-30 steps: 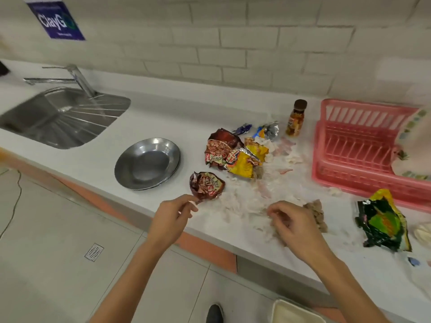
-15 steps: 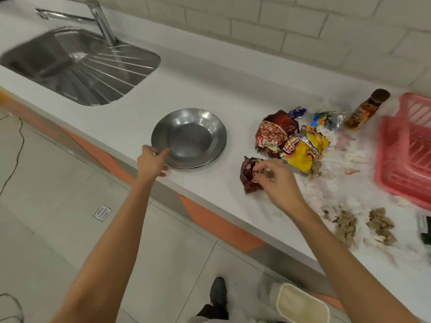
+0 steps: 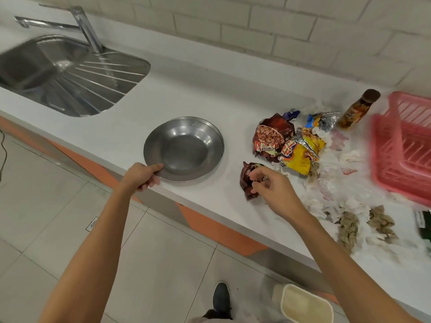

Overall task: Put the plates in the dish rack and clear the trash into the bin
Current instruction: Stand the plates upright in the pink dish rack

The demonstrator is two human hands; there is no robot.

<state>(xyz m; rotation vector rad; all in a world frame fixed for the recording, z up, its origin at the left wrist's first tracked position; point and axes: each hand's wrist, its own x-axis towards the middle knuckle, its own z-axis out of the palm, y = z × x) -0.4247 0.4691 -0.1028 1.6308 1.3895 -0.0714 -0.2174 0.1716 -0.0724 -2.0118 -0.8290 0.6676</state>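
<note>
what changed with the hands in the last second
The left hand left the crumpled red wrapper and went left to the steel plate, now gripping its near rim. The right hand moved from the tissue scraps to that wrapper and pinches it. Plate, wrapper pile, bottle and pink rack stay put.

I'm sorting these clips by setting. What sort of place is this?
Most likely a kitchen or pantry counter: a steel sink with a tap is set into the white worktop, a pink dish rack stands on it, and the wall behind is tiled.
</note>
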